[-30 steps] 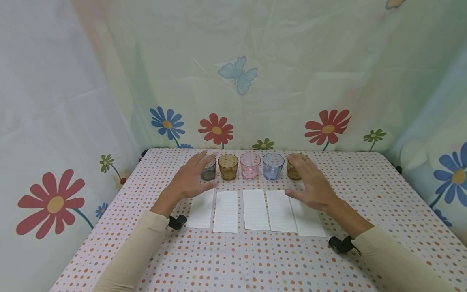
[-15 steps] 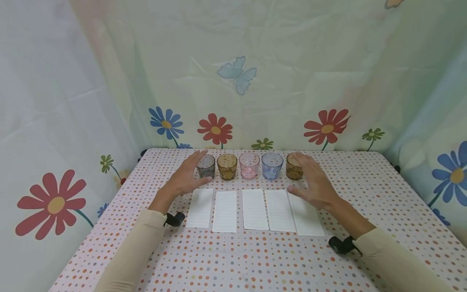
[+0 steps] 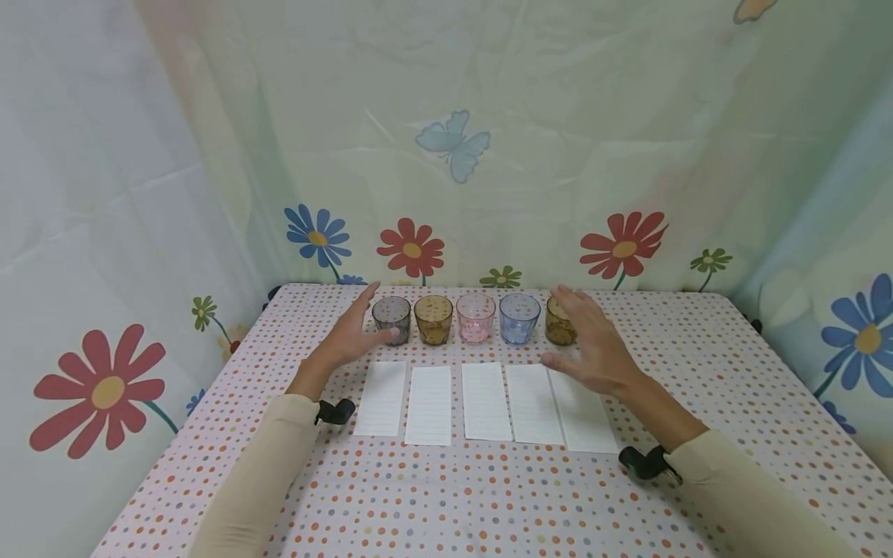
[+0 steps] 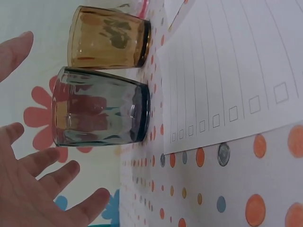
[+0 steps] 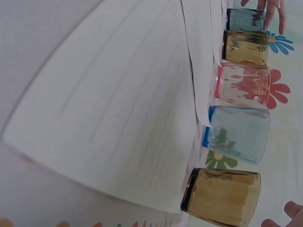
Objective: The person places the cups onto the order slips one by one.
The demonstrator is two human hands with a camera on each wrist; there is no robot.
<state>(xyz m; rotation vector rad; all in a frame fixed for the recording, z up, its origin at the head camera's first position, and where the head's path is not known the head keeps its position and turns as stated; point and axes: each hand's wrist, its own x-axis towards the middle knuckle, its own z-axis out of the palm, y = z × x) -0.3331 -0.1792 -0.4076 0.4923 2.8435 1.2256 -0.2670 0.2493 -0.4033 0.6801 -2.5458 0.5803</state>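
Note:
Several tinted glasses stand upright in a row toward the back of the table. My left hand [image 3: 349, 337] is spread at the left side of the grey glass [image 3: 391, 310], its thumb overlapping that glass in the head view. In the left wrist view, spread fingers show beside the grey glass, with an amber glass [image 4: 109, 38] beyond. My right hand [image 3: 596, 353] is held with fingers extended by the brown glass [image 3: 560, 325] at the right end, partly covering it in the head view. Between are a pink glass [image 3: 477, 318] and a blue glass [image 3: 519, 318]. Neither hand holds anything.
Several lined white paper slips, among them the middle slip [image 3: 486, 403], lie in a row in front of the glasses. The rightmost slip [image 3: 582, 418] is partly under the right hand in view. A floral curtain [image 3: 544, 178] hangs behind the dotted tablecloth [image 3: 446, 504].
My left hand has shifted left, so more of the grey glass shows. The right hand has moved only slightly. Glasses and paper slips stay in place.

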